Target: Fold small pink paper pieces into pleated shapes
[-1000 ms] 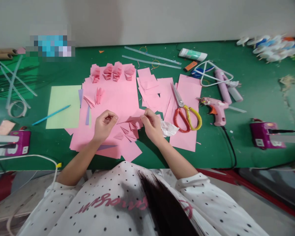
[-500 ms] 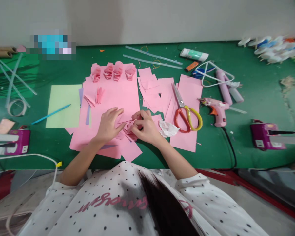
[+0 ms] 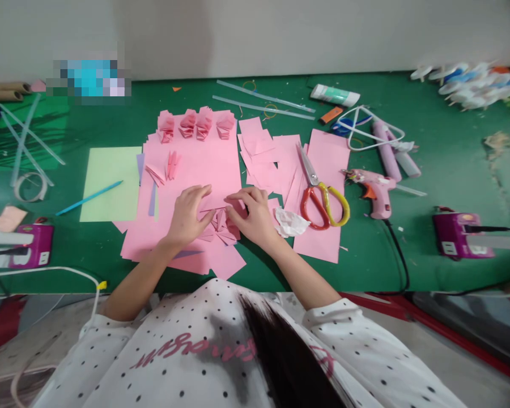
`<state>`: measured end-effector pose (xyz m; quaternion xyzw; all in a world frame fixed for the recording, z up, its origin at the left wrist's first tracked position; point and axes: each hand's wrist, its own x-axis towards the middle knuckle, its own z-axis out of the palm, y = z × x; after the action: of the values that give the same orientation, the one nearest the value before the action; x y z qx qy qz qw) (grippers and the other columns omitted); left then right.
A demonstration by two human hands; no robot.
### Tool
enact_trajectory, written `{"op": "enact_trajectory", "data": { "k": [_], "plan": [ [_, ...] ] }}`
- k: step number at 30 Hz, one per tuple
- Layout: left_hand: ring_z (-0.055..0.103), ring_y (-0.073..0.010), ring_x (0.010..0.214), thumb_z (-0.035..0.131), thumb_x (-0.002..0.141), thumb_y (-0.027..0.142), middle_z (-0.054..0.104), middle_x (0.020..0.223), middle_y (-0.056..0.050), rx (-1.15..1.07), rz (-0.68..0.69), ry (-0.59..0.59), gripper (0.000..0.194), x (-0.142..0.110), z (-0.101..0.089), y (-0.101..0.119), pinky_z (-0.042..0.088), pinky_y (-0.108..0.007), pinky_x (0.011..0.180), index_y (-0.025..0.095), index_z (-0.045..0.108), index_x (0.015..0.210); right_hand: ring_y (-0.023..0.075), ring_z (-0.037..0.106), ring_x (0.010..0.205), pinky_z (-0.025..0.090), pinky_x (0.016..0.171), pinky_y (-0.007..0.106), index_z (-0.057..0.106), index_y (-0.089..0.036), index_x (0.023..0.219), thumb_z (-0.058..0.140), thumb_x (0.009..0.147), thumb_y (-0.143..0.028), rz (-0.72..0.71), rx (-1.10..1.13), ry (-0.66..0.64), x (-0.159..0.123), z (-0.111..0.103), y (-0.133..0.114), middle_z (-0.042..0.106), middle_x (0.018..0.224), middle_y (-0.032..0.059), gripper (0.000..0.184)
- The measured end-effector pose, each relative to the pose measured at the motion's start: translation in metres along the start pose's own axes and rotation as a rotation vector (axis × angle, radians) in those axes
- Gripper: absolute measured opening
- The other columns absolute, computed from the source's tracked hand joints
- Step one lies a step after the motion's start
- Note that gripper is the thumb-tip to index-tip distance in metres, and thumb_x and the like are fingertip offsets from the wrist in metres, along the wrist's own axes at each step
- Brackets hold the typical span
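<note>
A small piece of pink paper (image 3: 216,205), with a straight folded edge toward me, lies between my two hands. My left hand (image 3: 187,216) grips its left end, the thumb on the near side and the fingers on the far side. At the right end, my right hand (image 3: 255,216) pinches it between thumb and bent forefinger. Just below the thumbs sits a cluster of folded pink paper pieces (image 3: 221,225). Beneath everything is a stack of large pink sheets (image 3: 195,164). Pleated pink paper pieces (image 3: 203,124) stand in a row along its far edge.
Right of my hands lie crumpled white tissue (image 3: 292,222), scissors (image 3: 325,195) and a pink glue gun (image 3: 376,190) with a trailing cord. Small pink squares (image 3: 259,150) are scattered behind. On the left, a blue pencil (image 3: 89,198) rests on pale green paper (image 3: 110,161).
My right hand has shifted slightly up and away from the folded cluster, its fingers moving from that cluster to the paper's right end. My left hand has barely moved.
</note>
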<state>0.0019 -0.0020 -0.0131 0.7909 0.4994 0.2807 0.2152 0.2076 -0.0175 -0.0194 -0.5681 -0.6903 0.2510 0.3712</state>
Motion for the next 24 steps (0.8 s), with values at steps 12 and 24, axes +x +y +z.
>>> {"op": "enact_trajectory", "data": {
  "k": [12, 24],
  "plan": [
    [0.060, -0.0254, 0.123, 0.066, 0.094, 0.035, 0.067, 0.129, -0.013, -0.173, -0.051, 0.076, 0.046, -0.001, -0.002, 0.004, 0.049, -0.044, 0.107, 0.020, 0.055, 0.136, 0.0294, 0.057, 0.102, 0.048, 0.095, 0.054, 0.078, -0.026, 0.096, 0.068, 0.091, -0.025, 0.034, 0.040, 0.048, 0.002, -0.001, 0.005, 0.067, 0.100, 0.0090, 0.011],
    [0.050, -0.0084, 0.050, 0.059, 0.096, 0.054, 0.057, 0.062, 0.003, -0.772, -0.345, 0.017, 0.038, 0.003, -0.015, 0.011, 0.043, -0.022, 0.049, 0.019, 0.068, 0.108, 0.0276, 0.064, 0.099, 0.050, 0.092, 0.051, 0.076, -0.030, 0.098, 0.061, 0.096, -0.025, -0.107, 0.205, 0.090, 0.002, -0.010, -0.010, 0.077, 0.092, 0.0051, 0.015]
  ]
}}
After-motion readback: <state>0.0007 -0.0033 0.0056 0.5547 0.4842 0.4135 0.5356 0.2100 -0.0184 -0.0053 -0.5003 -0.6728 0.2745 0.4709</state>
